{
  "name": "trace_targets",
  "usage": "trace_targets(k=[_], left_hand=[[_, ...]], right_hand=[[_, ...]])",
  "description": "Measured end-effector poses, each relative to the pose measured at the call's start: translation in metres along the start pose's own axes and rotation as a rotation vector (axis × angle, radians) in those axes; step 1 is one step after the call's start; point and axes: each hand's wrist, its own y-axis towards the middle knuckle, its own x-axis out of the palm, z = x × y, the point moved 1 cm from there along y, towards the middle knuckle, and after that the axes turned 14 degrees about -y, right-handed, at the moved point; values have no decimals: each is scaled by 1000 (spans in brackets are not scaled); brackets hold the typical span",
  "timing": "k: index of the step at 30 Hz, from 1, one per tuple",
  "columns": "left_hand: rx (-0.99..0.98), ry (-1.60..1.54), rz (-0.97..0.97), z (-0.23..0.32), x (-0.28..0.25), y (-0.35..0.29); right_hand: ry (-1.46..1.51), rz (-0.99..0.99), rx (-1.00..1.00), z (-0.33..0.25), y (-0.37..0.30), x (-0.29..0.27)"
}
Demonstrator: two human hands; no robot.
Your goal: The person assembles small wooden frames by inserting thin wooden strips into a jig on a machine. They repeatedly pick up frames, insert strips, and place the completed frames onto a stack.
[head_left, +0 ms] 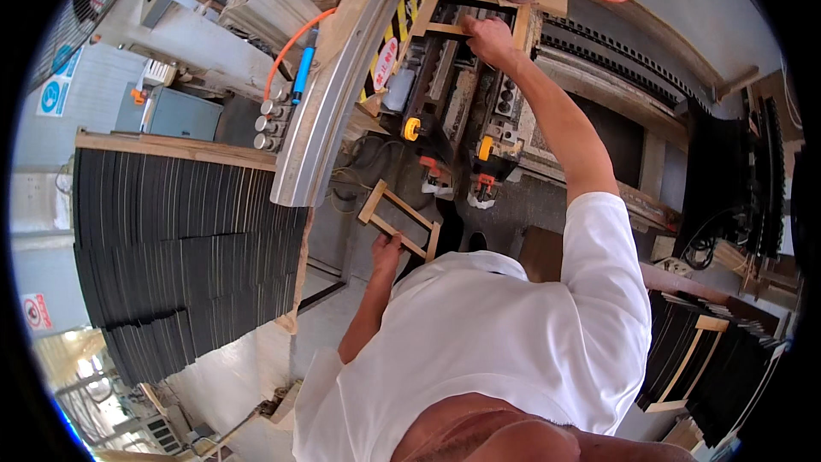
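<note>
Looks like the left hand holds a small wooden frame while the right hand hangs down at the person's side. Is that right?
Not quite. The left hand does hold a small wooden frame, but the right hand doesn't hang down: the head view shows it stretched forward, at another frame on the machine.

My short-sleeved shirt (513,316) was plain white; the rectangular wooden frame (372,203) in my left hand (386,249), pale tan. Stacked thin strips (188,248) showed black, diagonally striped tape (413,4) yellow and black, the curved thin hose (292,40) orange, a round knob (412,128) yellow.

The head view (wide fisheye) looks down from close above.
</note>
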Motion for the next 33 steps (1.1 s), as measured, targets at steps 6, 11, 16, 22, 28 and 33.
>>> trace_targets(k=[6, 11, 16, 22, 28, 33], left_hand=[[163, 50, 86, 15, -19, -21], [298, 37, 132, 71, -34, -69], [566, 43, 70, 125, -81, -133], [791, -101, 237, 250, -132, -267], [1193, -143, 689, 330, -261, -383], [1183, -294, 626, 425, -437, -444]], right_hand=[[6, -7, -9, -3, -1, 2], [45, -98, 115, -1, 0, -10], [-2, -188, 121, -9, 5, -11], [20, -61, 38, 7, 6, 6], [-189, -139, 128, -17, 0, -8], [-37, 93, 259, -72, -19, -40]])
